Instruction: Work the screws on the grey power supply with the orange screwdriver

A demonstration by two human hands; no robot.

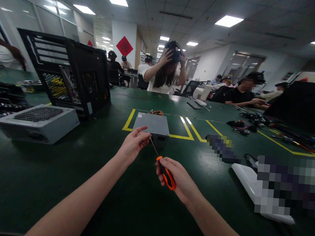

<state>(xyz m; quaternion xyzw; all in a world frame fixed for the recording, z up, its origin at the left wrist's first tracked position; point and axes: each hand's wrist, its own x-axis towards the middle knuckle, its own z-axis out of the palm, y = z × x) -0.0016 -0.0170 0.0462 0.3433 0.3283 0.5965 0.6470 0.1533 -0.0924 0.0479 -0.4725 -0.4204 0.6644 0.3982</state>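
Note:
My right hand (176, 174) is wrapped round the orange and black handle of a screwdriver (166, 174). Its thin metal shaft points up and away to the left. At the tip, my left hand (135, 143) has thumb and fingers pinched together; whatever is between them is too small to make out. Just beyond both hands a grey metal computer power supply (153, 124) rests on the green table (127, 207), with coloured cables bunched behind it. The left hand overlaps its near left corner in view, and I cannot tell whether they touch.
A second power supply (38, 122) lies at the left, before an open black computer case (86, 78). Yellow tape (182, 137) marks the table. Cables (242, 127), tools and a white tray-like object (250, 188) are at the right. Across the table a person holds their headset.

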